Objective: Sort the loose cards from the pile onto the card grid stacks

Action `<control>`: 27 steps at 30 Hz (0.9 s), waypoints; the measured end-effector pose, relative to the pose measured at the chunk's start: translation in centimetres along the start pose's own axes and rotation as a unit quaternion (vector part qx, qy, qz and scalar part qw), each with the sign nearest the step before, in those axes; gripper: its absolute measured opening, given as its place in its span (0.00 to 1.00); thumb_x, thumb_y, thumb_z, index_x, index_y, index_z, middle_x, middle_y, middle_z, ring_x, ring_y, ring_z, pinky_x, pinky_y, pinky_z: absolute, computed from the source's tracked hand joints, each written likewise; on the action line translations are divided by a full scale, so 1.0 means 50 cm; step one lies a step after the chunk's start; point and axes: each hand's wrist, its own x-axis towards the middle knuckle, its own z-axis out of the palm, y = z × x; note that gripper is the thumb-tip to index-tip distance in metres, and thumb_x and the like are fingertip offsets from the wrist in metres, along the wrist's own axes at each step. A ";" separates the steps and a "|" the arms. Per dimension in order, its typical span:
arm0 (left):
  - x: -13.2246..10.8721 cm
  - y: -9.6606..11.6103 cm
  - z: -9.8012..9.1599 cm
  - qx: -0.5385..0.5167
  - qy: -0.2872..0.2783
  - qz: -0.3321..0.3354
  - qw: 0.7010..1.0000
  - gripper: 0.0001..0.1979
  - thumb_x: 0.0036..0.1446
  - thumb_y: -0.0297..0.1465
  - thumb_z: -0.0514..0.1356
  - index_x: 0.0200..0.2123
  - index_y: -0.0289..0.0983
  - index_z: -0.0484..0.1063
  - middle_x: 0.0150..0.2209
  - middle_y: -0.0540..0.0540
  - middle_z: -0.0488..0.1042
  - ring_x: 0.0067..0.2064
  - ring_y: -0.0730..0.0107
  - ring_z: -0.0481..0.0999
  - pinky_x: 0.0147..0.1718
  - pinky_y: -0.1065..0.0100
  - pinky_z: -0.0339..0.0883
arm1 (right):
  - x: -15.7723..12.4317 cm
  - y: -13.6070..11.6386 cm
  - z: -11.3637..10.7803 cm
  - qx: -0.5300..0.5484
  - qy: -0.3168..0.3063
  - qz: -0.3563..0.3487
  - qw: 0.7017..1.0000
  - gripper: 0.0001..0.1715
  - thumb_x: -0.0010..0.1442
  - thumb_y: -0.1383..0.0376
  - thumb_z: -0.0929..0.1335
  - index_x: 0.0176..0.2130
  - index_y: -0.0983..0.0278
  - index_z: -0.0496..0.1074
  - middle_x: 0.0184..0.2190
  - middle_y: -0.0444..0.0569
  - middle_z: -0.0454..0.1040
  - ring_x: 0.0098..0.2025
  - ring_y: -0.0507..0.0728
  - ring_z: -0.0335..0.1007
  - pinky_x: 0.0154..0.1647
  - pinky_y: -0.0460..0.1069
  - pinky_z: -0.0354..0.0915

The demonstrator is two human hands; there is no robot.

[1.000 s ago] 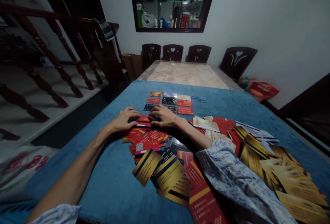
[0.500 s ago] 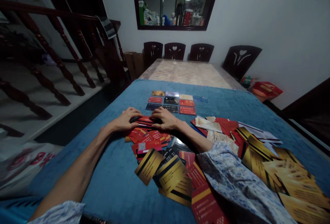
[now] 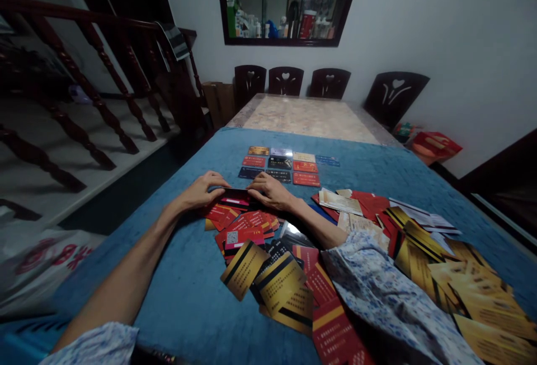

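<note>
Between my left hand (image 3: 203,190) and my right hand (image 3: 272,191), a dark card (image 3: 235,189) is pinched by its two ends and seen nearly edge-on. Thumbs are on the near side; the fingertips behind are partly hidden. Just below it lies a pile of red cards (image 3: 247,220), spreading toward me. Gold cards (image 3: 280,281) with black stripes overlap on the near part of that pile. Beyond my hands, several cards lie face up in rows, among them a red card (image 3: 306,178), a black card (image 3: 279,163) and a blue card (image 3: 328,160).
Blue cloth (image 3: 168,275) covers the near table; bare stone top (image 3: 300,113) shows beyond. On the right lie more gold cards (image 3: 482,292), red packets (image 3: 369,204) and papers (image 3: 339,201). Dark chairs (image 3: 286,80) stand at the far end, a white plastic bag (image 3: 37,270) at left.
The dark card has come up and turned nearly edge-on between my hands, where striped red cards showed before. My view has shifted slightly; the laid-out rows stay the same.
</note>
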 end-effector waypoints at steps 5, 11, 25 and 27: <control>0.008 -0.009 0.017 -0.005 0.038 -0.011 0.999 0.17 0.59 0.33 0.54 0.44 0.39 0.82 0.45 0.43 0.79 0.50 0.59 0.74 0.57 0.57 0.68 | 0.000 0.013 0.015 -0.013 0.022 0.031 0.999 0.18 0.72 0.61 0.61 0.42 0.64 0.78 0.35 0.53 0.78 0.43 0.59 0.66 0.49 0.53 0.65; 0.013 -0.019 0.046 -0.021 0.088 -0.033 0.995 0.19 0.61 0.33 0.53 0.50 0.40 0.80 0.47 0.44 0.80 0.50 0.60 0.76 0.56 0.58 0.69 | 0.000 0.016 0.025 0.000 0.050 0.089 0.995 0.13 0.69 0.65 0.64 0.47 0.62 0.78 0.38 0.52 0.77 0.44 0.58 0.68 0.46 0.50 0.66; 0.019 -0.012 0.065 0.022 0.124 -0.035 0.991 0.25 0.61 0.29 0.54 0.61 0.40 0.72 0.46 0.43 0.77 0.47 0.62 0.76 0.55 0.60 0.69 | -0.001 0.006 0.026 0.007 0.070 0.127 0.989 0.24 0.67 0.69 0.64 0.60 0.57 0.70 0.37 0.48 0.71 0.43 0.56 0.69 0.47 0.50 0.65; 0.019 -0.014 0.068 0.020 0.129 -0.033 0.991 0.24 0.61 0.28 0.55 0.60 0.41 0.72 0.45 0.43 0.77 0.46 0.62 0.76 0.54 0.61 0.69 | -0.002 0.006 0.027 0.009 0.073 0.124 0.990 0.24 0.67 0.70 0.64 0.60 0.56 0.70 0.37 0.48 0.71 0.43 0.56 0.69 0.48 0.50 0.66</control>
